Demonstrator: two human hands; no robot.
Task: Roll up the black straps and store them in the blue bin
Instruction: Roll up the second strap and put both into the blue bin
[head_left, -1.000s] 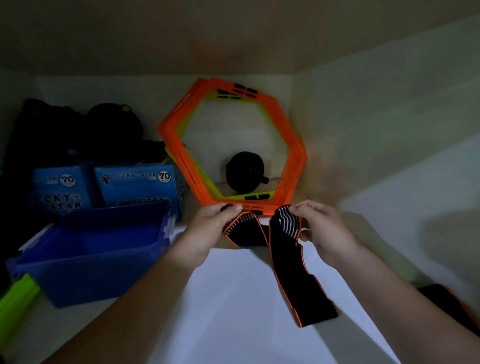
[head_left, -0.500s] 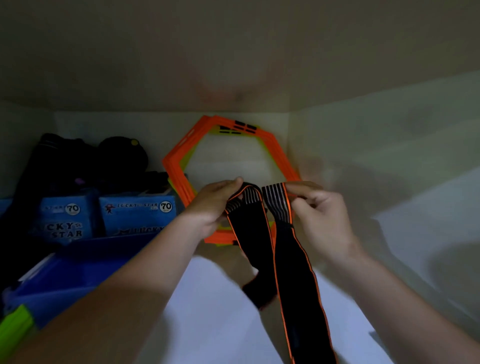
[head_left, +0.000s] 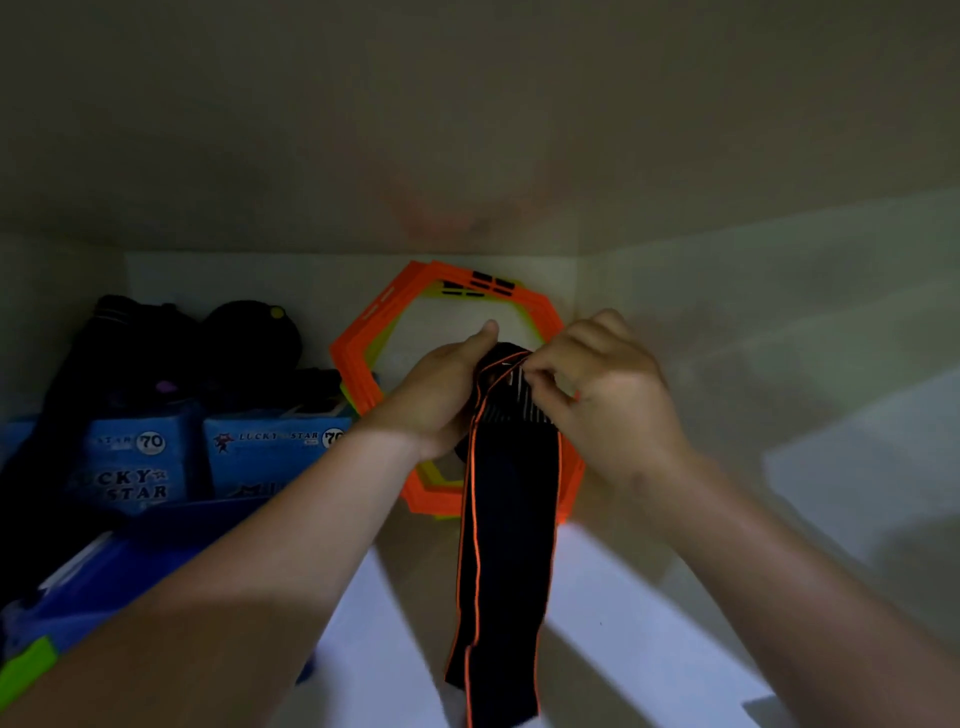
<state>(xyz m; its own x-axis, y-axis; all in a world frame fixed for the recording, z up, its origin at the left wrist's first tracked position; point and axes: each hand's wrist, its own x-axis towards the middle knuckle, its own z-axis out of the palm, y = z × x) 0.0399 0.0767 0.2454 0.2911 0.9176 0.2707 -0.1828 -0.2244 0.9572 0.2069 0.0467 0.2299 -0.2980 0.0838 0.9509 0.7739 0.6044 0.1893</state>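
Note:
A black strap (head_left: 506, 525) with orange edges hangs in the air, folded double, its top end striped white. My left hand (head_left: 441, 389) grips the strap's top from the left. My right hand (head_left: 597, 395) pinches the same end from the right with thumb and fingers. The strap's lower ends dangle above the white shelf (head_left: 613, 639). The blue bin (head_left: 130, 561) sits at lower left, partly hidden behind my left forearm.
Orange hexagonal rings (head_left: 363, 353) lean against the back wall behind my hands. Two blue "Lucky Star" boxes (head_left: 249, 452) stand behind the bin, with black bags (head_left: 156, 353) piled at the back left. A green object (head_left: 26, 670) shows at the left edge.
Both hands lifted the strap off the shelf and brought its two top ends together. It now hangs doubled, where earlier it lay partly on the shelf.

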